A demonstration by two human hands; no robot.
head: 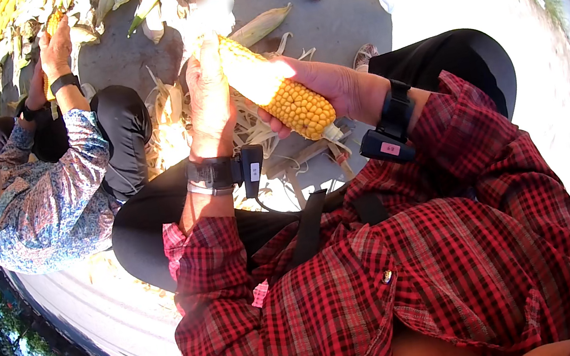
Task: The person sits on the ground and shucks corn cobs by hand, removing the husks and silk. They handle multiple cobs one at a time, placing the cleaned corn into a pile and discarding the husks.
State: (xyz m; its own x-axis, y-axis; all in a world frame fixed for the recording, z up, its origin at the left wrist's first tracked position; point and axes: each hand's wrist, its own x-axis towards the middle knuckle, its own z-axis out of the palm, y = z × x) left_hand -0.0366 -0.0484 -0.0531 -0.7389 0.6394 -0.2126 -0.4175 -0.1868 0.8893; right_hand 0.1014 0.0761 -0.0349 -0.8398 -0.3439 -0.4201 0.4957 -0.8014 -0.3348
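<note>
A husked ear of yellow corn [302, 108] slants between my hands, its pale stalk end towards me and to the right. My right hand [323, 82] is closed around its lower half, the fingers curling beneath. At the upper left, my left hand [209, 89] rests against the ear near its far end; glare washes out its fingertips, so its hold there is hard to tell. Both wrists wear black straps with small dark boxes. Loose dry husks [171, 112] lie on the ground beyond my knees, below the ear.
A co-worker [48, 199] squats close on the left, hands raised around another ear [54, 24]. An unhusked ear [261, 26] lies on the grey ground ahead, with more husks beyond it. Husked corn is heaped at the far upper left. My bent knees flank the husks.
</note>
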